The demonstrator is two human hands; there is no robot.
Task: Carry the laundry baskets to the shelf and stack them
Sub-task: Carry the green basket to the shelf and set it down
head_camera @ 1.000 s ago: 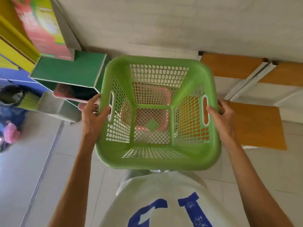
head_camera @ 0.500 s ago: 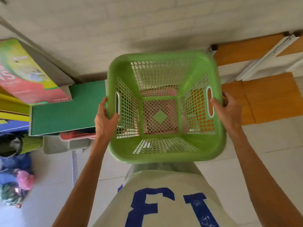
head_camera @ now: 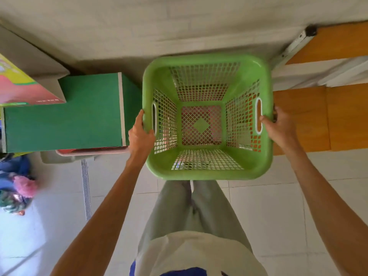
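Fingers of the left hand (head_camera: 140, 134) wrap the left rim of a green square plastic lattice laundry basket (head_camera: 207, 116) beside its slotted handle; fingers of the right hand (head_camera: 278, 128) clamp the right rim the same way. The basket hangs level above the pale tiled floor (head_camera: 268, 212), in front of the person's legs. Left of it stands a matte green flat-topped box shelf (head_camera: 65, 116); right, orange wooden panels (head_camera: 326, 116). A whitish brick wall (head_camera: 159, 22) lies far.

Bright, even daylight w/ soft shadows, glare on floor tiles (head_camera: 18, 232) bottom-left, wide-angle warp & blur at edges.
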